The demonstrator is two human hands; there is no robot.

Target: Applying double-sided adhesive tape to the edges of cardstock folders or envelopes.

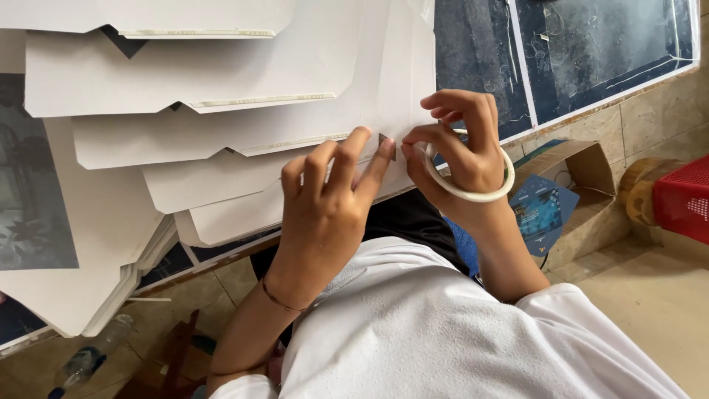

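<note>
Dark worktop point(591, 52) edge: left hand point(325, 199) presses fanned white card sheets point(221, 140) flat; right hand point(461, 148), tape ring point(473, 193) around it, pinches the edge.

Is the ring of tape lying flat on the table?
No, the tape roll hangs around the right hand, looped over it near the wrist while its fingertips pinch at the white card sheet.

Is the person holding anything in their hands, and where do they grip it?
A tape roll hangs around the right hand; its fingertips pinch the white card edge, where the left hand presses.
</note>
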